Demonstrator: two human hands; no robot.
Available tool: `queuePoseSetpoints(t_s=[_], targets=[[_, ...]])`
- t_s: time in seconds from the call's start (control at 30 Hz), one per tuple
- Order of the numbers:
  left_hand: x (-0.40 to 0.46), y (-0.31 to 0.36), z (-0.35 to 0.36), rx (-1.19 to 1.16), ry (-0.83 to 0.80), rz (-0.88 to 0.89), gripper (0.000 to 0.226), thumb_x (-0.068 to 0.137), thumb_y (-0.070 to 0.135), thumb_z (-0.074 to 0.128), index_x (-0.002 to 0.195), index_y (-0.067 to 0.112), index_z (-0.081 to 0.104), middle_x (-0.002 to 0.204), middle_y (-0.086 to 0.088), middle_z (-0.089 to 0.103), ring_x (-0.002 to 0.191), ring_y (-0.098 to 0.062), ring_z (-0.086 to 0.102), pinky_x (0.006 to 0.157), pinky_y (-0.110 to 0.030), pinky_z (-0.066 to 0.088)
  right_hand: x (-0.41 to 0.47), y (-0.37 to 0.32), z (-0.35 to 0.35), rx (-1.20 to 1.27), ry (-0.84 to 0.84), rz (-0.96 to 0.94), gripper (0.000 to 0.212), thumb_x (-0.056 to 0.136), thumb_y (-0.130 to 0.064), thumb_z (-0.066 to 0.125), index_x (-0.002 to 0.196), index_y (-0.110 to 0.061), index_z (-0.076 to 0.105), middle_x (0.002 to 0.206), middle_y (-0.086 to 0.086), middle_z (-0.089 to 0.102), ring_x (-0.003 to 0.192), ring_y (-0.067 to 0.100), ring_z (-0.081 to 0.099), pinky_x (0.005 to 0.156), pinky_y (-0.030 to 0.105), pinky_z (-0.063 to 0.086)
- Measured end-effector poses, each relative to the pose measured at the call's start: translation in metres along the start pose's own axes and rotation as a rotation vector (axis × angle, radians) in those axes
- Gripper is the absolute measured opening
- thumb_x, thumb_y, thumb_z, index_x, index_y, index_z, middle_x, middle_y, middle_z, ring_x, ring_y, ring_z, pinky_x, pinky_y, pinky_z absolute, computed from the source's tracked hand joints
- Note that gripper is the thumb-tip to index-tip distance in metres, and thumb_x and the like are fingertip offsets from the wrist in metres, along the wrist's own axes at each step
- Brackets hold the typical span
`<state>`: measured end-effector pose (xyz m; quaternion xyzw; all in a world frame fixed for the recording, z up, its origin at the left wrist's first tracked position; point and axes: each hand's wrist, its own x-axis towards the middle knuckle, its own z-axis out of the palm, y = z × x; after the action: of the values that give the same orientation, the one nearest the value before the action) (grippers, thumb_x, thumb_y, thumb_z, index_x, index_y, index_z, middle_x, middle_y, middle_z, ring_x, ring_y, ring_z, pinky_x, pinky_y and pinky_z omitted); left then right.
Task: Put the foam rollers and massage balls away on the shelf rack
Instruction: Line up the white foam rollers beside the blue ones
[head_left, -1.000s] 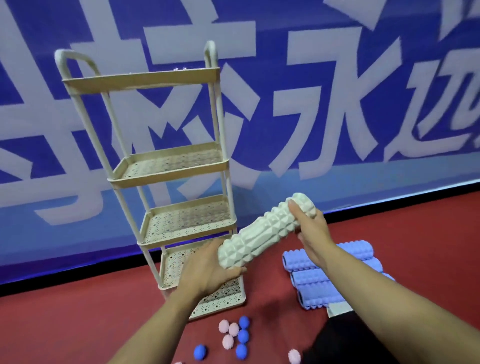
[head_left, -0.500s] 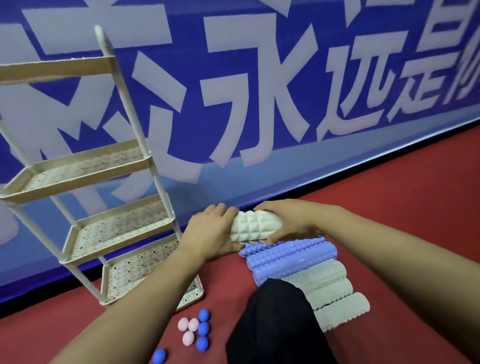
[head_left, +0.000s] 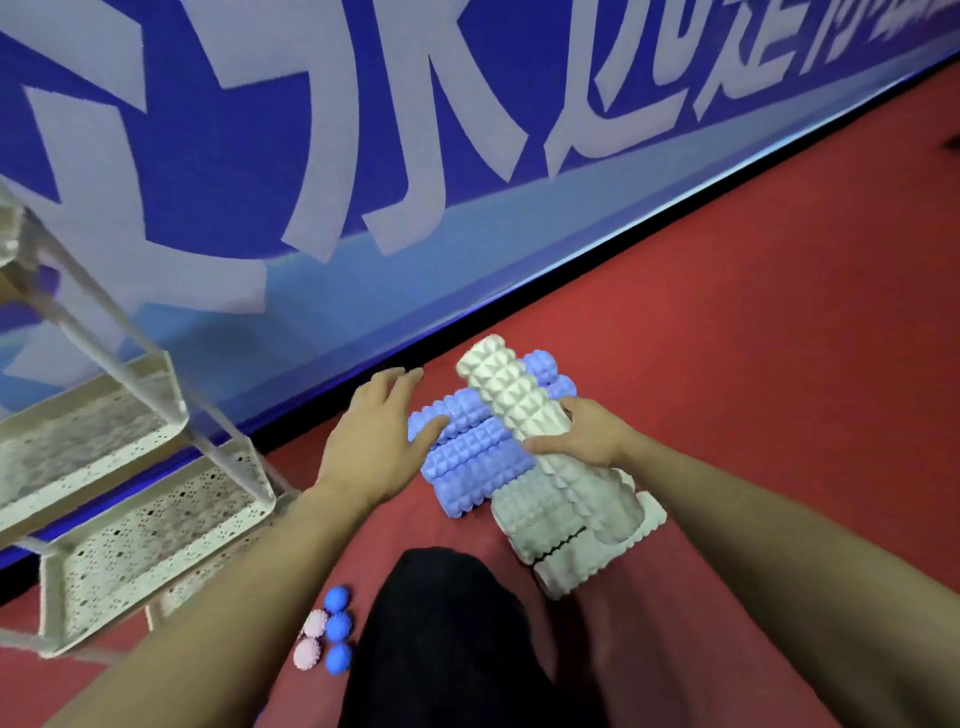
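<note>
progress: barely started I'd say, rack (head_left: 130, 525) tiers left of my hands look bare
white roller (head_left: 511, 400): knobbly, lying across the blue rollers (head_left: 467, 447) on the floor
right hand (head_left: 584, 434): wrapped round it
left hand (head_left: 376, 434): fingers spread, touching a blue one
balls (head_left: 327, 636): floor, below left hand

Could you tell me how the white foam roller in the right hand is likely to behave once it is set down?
The white foam roller is a cylinder lying across the blue rollers, so it may roll off. Its knobbed surface probably resists slipping. The right hand grips it alone, suggesting it is light.
</note>
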<state>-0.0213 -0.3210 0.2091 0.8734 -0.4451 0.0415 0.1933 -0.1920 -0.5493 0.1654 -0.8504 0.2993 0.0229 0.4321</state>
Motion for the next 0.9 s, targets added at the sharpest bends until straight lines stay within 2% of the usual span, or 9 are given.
queuePoseSetpoints(t_s=[0.1, 0.23, 0.27, 0.33, 0.4, 0.43, 0.6, 0.77, 0.9], targets=[[0.006, -0.018, 0.038, -0.069, -0.083, -0.075, 0.058, 0.096, 0.052, 0.055, 0.145, 0.025, 0.046, 0.147, 0.003, 0.045, 0.134, -0.023, 0.045, 0.108, -0.041, 0.041, 0.02, 0.061, 0.019, 0.262, 0.106, 0.198, 0.022, 0.083, -0.038, 0.082, 0.097, -0.024, 0.071, 0.095, -0.006, 0.072, 0.09, 0.013, 0.069, 0.075, 0.023, 0.055], [0.016, -0.045, 0.085, -0.126, -0.193, -0.181, 0.053, 0.094, 0.058, 0.052, 0.138, 0.027, 0.051, 0.143, 0.002, 0.048, 0.132, -0.022, 0.048, 0.107, -0.044, 0.043, 0.046, 0.132, 0.055, 0.554, 0.289, 0.482, 0.044, 0.083, -0.028, 0.084, 0.118, -0.008, 0.068, 0.098, 0.003, 0.071, 0.074, 0.009, 0.064, 0.048, 0.012, 0.047], [0.017, -0.052, 0.095, -0.13, -0.215, -0.209, 0.053, 0.094, 0.058, 0.052, 0.137, 0.027, 0.052, 0.142, 0.001, 0.049, 0.132, -0.023, 0.048, 0.108, -0.045, 0.043, 0.053, 0.148, 0.066, 0.589, 0.306, 0.559, 0.049, 0.082, -0.03, 0.085, 0.12, -0.006, 0.066, 0.101, 0.005, 0.07, 0.075, 0.012, 0.065, 0.05, 0.015, 0.05], [0.018, -0.065, 0.11, -0.113, -0.257, -0.232, 0.054, 0.095, 0.058, 0.052, 0.137, 0.025, 0.052, 0.141, -0.002, 0.049, 0.131, -0.026, 0.049, 0.108, -0.047, 0.043, 0.067, 0.178, 0.09, 0.633, 0.323, 0.712, 0.066, 0.077, -0.041, 0.086, 0.125, -0.003, 0.061, 0.111, 0.009, 0.07, 0.089, 0.022, 0.069, 0.071, 0.03, 0.059], [0.016, -0.078, 0.123, -0.07, -0.296, -0.21, 0.054, 0.094, 0.057, 0.052, 0.137, 0.024, 0.052, 0.14, -0.001, 0.05, 0.131, -0.026, 0.049, 0.108, -0.048, 0.043, 0.081, 0.202, 0.112, 0.69, 0.331, 0.824, 0.082, 0.072, -0.049, 0.087, 0.129, 0.003, 0.058, 0.117, 0.012, 0.07, 0.101, 0.029, 0.068, 0.091, 0.043, 0.058], [0.015, -0.084, 0.128, -0.049, -0.314, -0.194, 0.054, 0.094, 0.058, 0.051, 0.137, 0.025, 0.052, 0.14, 0.0, 0.05, 0.131, -0.026, 0.048, 0.108, -0.048, 0.043, 0.087, 0.212, 0.122, 0.726, 0.338, 0.857, 0.085, 0.071, -0.049, 0.087, 0.129, 0.005, 0.058, 0.118, 0.014, 0.069, 0.102, 0.031, 0.068, 0.093, 0.045, 0.057], [0.014, -0.111, 0.148, -0.017, -0.388, -0.203, 0.054, 0.093, 0.059, 0.05, 0.134, 0.024, 0.055, 0.134, -0.002, 0.053, 0.126, -0.028, 0.052, 0.108, -0.046, 0.043, 0.122, 0.275, 0.162, 0.791, 0.332, 0.983, 0.125, 0.033, -0.068, 0.08, 0.132, 0.002, 0.055, 0.116, 0.017, 0.068, 0.095, 0.037, 0.07, 0.084, 0.053, 0.06], [-0.001, -0.123, 0.161, 0.022, -0.431, -0.186, 0.056, 0.092, 0.059, 0.049, 0.133, 0.022, 0.057, 0.131, 0.0, 0.054, 0.122, -0.028, 0.053, 0.105, -0.045, 0.045, 0.137, 0.297, 0.177, 0.748, 0.362, 1.065, 0.117, 0.036, -0.069, 0.062, 0.128, 0.002, 0.058, 0.115, 0.016, 0.069, 0.097, 0.037, 0.07, 0.088, 0.05, 0.06], [-0.005, -0.13, 0.164, 0.033, -0.463, -0.187, 0.061, 0.09, 0.065, 0.041, 0.134, 0.025, 0.054, 0.132, 0.002, 0.052, 0.123, -0.027, 0.053, 0.103, -0.047, 0.048, 0.158, 0.354, 0.201, 0.717, 0.321, 1.089, 0.115, 0.036, -0.069, 0.067, 0.128, -0.003, 0.06, 0.105, 0.014, 0.071, 0.087, 0.034, 0.07, 0.083, 0.052, 0.061]])
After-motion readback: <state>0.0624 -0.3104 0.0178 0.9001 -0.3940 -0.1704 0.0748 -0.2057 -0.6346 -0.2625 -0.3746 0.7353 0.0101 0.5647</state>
